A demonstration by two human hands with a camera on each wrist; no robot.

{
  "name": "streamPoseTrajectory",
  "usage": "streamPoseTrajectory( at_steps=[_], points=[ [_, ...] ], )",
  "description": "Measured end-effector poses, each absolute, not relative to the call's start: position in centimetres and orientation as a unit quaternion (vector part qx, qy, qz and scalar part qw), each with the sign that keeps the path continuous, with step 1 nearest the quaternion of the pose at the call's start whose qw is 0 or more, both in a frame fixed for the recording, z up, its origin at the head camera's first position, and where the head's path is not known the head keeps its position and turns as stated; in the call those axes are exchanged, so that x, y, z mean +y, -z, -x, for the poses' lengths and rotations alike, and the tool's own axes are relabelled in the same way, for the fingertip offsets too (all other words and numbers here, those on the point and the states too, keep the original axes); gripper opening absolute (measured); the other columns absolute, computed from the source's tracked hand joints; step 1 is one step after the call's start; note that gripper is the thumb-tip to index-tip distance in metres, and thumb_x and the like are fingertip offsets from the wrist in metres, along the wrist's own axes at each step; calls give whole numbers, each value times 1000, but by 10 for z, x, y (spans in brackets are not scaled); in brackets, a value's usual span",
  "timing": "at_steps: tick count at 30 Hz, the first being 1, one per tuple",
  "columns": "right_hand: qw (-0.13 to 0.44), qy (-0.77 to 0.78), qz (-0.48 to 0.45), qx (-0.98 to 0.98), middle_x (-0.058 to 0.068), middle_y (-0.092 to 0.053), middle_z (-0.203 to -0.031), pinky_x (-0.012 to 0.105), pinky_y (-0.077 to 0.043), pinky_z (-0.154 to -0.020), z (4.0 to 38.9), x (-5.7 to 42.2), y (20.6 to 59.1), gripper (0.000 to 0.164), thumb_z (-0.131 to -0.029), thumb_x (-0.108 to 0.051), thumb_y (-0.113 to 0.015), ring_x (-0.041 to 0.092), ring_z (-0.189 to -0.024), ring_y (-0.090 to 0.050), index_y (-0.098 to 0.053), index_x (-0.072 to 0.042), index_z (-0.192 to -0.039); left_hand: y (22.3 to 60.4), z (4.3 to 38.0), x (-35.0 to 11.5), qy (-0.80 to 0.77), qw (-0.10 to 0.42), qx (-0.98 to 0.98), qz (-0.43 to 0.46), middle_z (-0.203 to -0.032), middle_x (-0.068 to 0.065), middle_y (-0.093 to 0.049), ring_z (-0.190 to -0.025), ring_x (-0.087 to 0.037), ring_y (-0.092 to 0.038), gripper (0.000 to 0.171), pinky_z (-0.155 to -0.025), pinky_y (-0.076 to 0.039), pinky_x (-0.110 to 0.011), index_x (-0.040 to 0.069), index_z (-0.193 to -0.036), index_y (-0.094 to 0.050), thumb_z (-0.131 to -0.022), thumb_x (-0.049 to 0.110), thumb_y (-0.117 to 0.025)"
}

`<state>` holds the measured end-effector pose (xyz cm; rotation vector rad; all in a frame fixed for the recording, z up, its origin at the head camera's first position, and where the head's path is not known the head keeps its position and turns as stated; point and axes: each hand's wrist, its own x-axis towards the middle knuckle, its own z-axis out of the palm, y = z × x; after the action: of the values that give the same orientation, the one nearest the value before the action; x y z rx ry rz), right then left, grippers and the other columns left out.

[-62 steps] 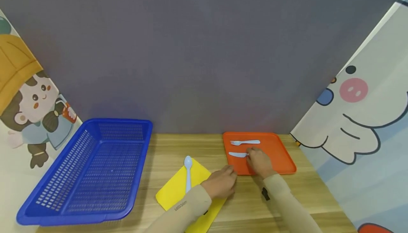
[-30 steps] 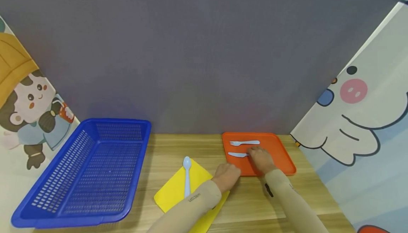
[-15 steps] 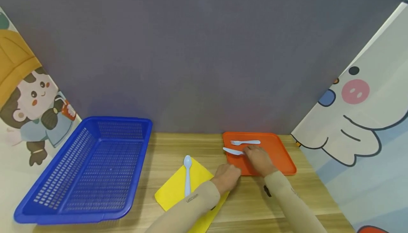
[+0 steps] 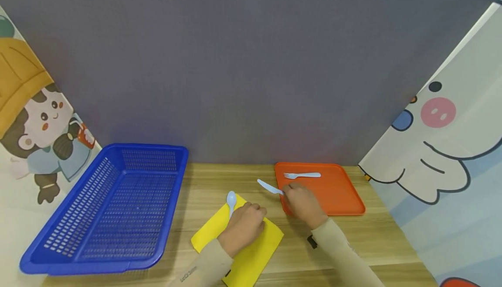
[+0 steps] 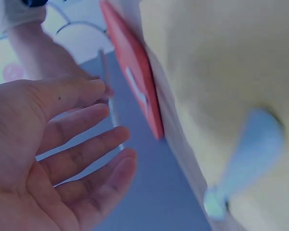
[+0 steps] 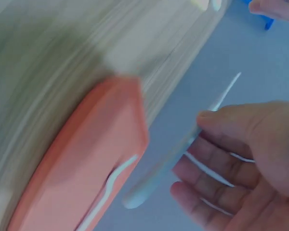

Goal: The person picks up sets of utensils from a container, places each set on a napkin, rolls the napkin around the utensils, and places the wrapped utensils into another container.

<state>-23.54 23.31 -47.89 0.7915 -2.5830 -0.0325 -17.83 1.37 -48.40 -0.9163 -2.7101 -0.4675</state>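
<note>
My right hand (image 4: pixel 303 203) pinches a pale blue plastic knife (image 4: pixel 269 186) between thumb and fingers. In the right wrist view, the knife (image 6: pixel 159 174) is in the air above the orange tray (image 4: pixel 333 195), its blade pointing away past the thumb. My left hand (image 4: pixel 242 229) hovers over a yellow cloth (image 4: pixel 256 256), fingers relaxed and holding nothing. A pale blue spoon (image 4: pixel 231 199) lies on that cloth, its handle partly hidden by the left hand; the left wrist view shows the spoon (image 5: pixel 253 149) blurred. On the tray lies a matching fork (image 4: pixel 302 175).
A large blue perforated basket (image 4: pixel 129 208) stands on the left of the wooden table (image 4: pixel 219 175). Behind the table rises a grey panel (image 4: pixel 235 69). Cartoon-printed panels (image 4: pixel 470 117) flank it on both sides.
The knife has been lifted off the tray in my right hand and carried left past the tray's edge. My left hand has moved left from beside the tray to over the cloth.
</note>
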Motion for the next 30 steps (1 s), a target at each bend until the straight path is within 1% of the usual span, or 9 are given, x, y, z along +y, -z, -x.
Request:
streamPoseTrajectory(
  at_steps=[2,6,8,11,15,18,21,25,30],
  points=[
    [208,2,-272,-940,5,-55,-71,32,-48,-48,231,222,479,12,-83,-7,-78,21,-59,-57,-66,-4,-83,482,170,-2,176,111,-933,294,-87,0,-67,-79,-19,-61,9,-61,-51,-27,10,-94,-72,-86,12,-76],
    [178,-56,-244,-952,-1,-50,-68,27,-44,-45,224,203,481,18,-85,-10,-77,13,-55,-49,-62,-8,-76,482,156,-27,185,91,-946,251,-93,-3,-67,-84,-22,-62,16,-65,-53,-31,7,-98,-72,-86,15,-78],
    [160,-96,-230,-955,-3,-47,-67,25,-40,-43,220,194,483,20,-86,-11,-76,10,-53,-44,-61,-10,-75,485,149,-37,186,83,-951,235,-96,-4,-68,-86,-23,-63,19,-67,-54,-33,7,-100,-72,-85,16,-79],
    [139,-152,-216,-954,-4,-46,-67,21,-37,-42,216,182,487,18,-87,-9,-75,7,-52,-40,-61,-10,-76,490,142,-48,188,75,-955,216,-103,-8,-68,-88,-26,-63,27,-68,-56,-37,5,-105,-72,-83,17,-80],
    [118,-192,-202,-953,-3,-48,-67,19,-36,-41,212,168,491,19,-86,-10,-77,6,-52,-40,-62,-9,-76,498,135,-60,187,71,-959,200,-99,-10,-66,-84,-28,-60,30,-62,-55,-40,3,-103,-70,-80,16,-82],
    [96,-216,-185,-954,-5,-50,-66,19,-38,-44,211,156,494,17,-86,-12,-75,5,-52,-42,-61,-8,-77,503,131,-68,179,69,-962,194,-94,-10,-63,-80,-28,-58,31,-59,-54,-41,1,-102,-68,-78,15,-82],
    [82,-233,-172,-954,-5,-50,-63,20,-40,-46,209,145,498,14,-84,-11,-72,5,-51,-42,-62,-6,-77,507,129,-72,170,58,-965,191,-96,-12,-62,-83,-30,-58,34,-62,-54,-43,-1,-104,-67,-78,16,-82],
    [65,-244,-158,-955,-3,-51,-61,21,-41,-46,207,132,503,15,-81,-10,-72,7,-51,-44,-60,-6,-74,511,131,-73,163,39,-967,191,-96,-12,-60,-83,-30,-57,34,-61,-54,-44,0,-102,-67,-78,18,-82],
    [24,-255,-126,-959,-2,-50,-61,22,-40,-44,206,119,508,20,-81,-11,-72,9,-50,-45,-55,-9,-71,516,130,-72,157,43,-969,187,-92,-10,-58,-80,-30,-56,32,-56,-52,-43,2,-96,-66,-76,18,-83]
  ],
)
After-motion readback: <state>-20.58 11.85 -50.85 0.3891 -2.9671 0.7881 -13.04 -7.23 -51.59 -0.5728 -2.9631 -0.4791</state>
